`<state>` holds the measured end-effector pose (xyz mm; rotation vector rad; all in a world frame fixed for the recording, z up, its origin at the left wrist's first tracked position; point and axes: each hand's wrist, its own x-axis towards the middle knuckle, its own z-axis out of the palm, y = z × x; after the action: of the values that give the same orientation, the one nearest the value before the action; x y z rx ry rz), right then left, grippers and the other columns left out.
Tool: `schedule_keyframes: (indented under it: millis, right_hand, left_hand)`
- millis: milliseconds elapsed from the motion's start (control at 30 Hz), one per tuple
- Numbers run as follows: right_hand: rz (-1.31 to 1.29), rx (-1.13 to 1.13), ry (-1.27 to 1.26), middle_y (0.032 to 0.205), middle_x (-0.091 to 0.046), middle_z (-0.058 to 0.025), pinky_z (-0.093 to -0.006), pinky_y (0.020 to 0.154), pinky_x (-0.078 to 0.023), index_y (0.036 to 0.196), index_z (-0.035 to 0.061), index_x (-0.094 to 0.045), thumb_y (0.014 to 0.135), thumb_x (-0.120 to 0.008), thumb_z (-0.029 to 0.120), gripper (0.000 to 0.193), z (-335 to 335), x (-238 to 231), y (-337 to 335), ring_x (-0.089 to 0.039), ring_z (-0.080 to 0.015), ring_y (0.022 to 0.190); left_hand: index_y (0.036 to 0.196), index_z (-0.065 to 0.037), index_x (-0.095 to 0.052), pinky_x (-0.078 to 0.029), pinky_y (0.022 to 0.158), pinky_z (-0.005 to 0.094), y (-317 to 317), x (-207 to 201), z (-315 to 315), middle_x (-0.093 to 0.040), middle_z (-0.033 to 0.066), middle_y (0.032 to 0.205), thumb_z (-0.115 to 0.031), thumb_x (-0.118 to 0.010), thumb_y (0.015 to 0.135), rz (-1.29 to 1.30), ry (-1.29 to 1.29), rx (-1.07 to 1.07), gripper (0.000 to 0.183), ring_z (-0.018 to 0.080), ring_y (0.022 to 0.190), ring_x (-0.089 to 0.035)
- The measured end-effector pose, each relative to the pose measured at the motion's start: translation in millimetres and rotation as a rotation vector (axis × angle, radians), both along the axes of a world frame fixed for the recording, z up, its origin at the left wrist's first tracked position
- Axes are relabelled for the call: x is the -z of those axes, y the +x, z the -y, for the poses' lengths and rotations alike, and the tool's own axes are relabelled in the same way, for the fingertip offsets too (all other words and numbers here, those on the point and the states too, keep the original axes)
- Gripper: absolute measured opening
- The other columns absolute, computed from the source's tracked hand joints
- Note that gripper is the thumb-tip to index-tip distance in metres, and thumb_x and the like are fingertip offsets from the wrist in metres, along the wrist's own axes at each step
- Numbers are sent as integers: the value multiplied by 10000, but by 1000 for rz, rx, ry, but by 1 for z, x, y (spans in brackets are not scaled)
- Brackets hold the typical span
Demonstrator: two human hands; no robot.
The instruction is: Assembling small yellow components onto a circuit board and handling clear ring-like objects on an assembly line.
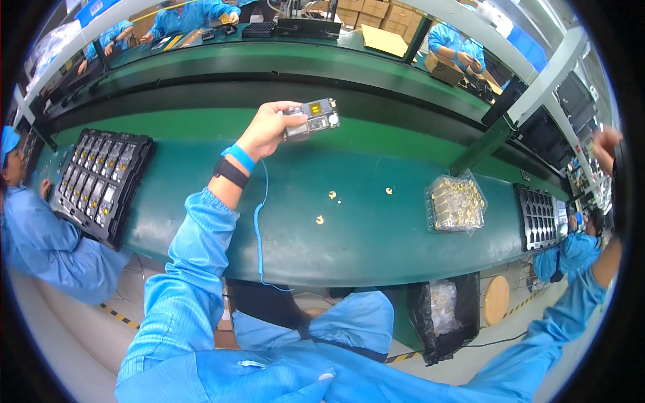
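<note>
A left hand (267,129) grips a small electronic device (316,118) above a green workbench (282,238), fingers and thumb closed on its near end, the rest of it jutting out to the right; the wrist wears a blue strap (240,158) and a black band (230,174), with a blue cord (256,225) running down over the bench edge; the right hand (607,146) is raised at the far right rim, fingers curled, and whether it holds anything cannot be told; three small pale pieces (320,219) lie scattered on the bench, near a clear plastic pack (457,205) of yellowish parts; a black tray (101,181) filled with similar devices stands tilted at left, beside a seated co-worker (50,235) in blue; another black tray (539,216) sits at right.
</note>
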<state>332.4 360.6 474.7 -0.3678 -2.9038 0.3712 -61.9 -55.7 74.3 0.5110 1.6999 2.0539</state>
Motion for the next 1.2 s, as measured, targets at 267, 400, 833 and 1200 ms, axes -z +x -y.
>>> schedule_keyframes:
  millis: [267, 400, 833, 1200]
  right_hand:
    - [-222, -721, -951, 942, -750, 4, -235, 690, -522, 1070, 7, -760, 1014, -776, 106, 114, 191, 296, -228, -649, -55, 799]
    - [-424, -451, -1461, 833, -642, 28, -204, 572, -374, 1083, 4, -709, 1039, -733, 87, 97, 180, 408, -267, -510, -20, 652]
    - [-367, -506, -1565, 924, -685, -34, -250, 628, -433, 1093, -15, -680, 1027, -708, 88, 126, 169, 442, -231, -532, -73, 670]
    - [-168, -577, -1477, 816, -663, -3, -226, 579, -395, 1064, -18, -716, 1025, -737, 99, 124, 174, 449, -231, -526, -58, 643]
  left_hand:
    - [1377, 42, -541, -648, 992, 541, 35, 26, -40, -675, 214, 1286, 3, -687, 1016, 283, 509, 56, 391, 335, 1157, -727]
    - [1424, 46, -527, -605, 1095, 533, 57, 36, -42, -659, 195, 1332, 22, -644, 1023, 377, 552, 74, 418, 326, 1212, -699]
    - [1396, -1, -597, -593, 965, 333, 83, 41, -17, -774, 123, 1211, -11, -667, 1027, 35, 103, 169, 376, 195, 1035, -758]
    - [1356, 8, -630, -603, 890, 280, 87, 43, -21, -777, 95, 1152, -3, -698, 1032, -74, -107, 199, 331, 117, 1018, -738]
